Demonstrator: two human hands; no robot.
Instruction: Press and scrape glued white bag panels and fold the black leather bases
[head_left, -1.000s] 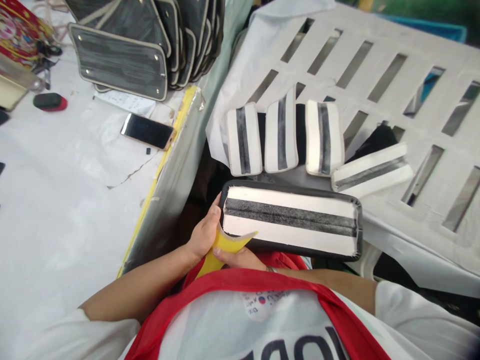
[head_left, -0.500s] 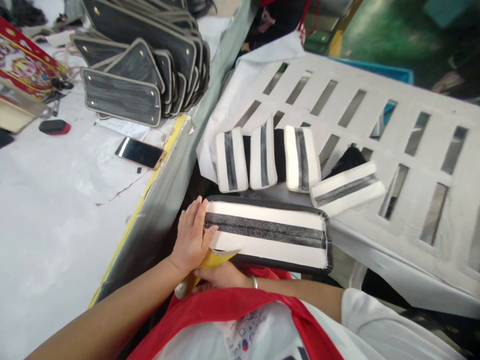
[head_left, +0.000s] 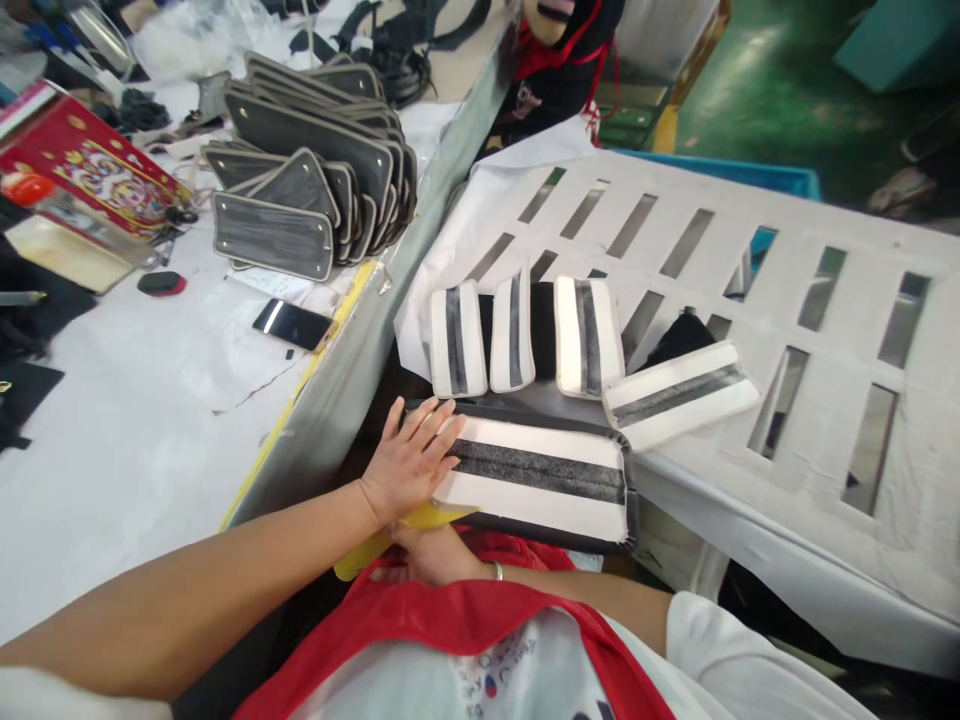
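A padded rectangular panel (head_left: 540, 510) with white strips, a dark centre stripe and a black rim lies in front of my body. My left hand (head_left: 412, 460) rests flat on its left end, fingers spread. Just below, my right hand (head_left: 435, 555), with a bracelet at the wrist, is closed around a yellow curved tool (head_left: 364, 555). My hands hide much of this tool, and I cannot make out its kind. Beyond the panel are smaller white pieces with dark stripes, among them an upright one (head_left: 459, 340) and a slanted one (head_left: 682, 395).
A white slotted table (head_left: 862, 400) stands to the right. On the white table (head_left: 150, 430) at left lie a stack of dark panels (head_left: 277, 235), a phone (head_left: 292, 325) and a red box (head_left: 97, 165). A blue bin (head_left: 750, 175) is behind the slotted table.
My left hand has moved up and slightly right onto the panel, its fingers spreading. The yellow tool has shifted a little left and its rounded grey end no longer shows. The view has tilted slightly.
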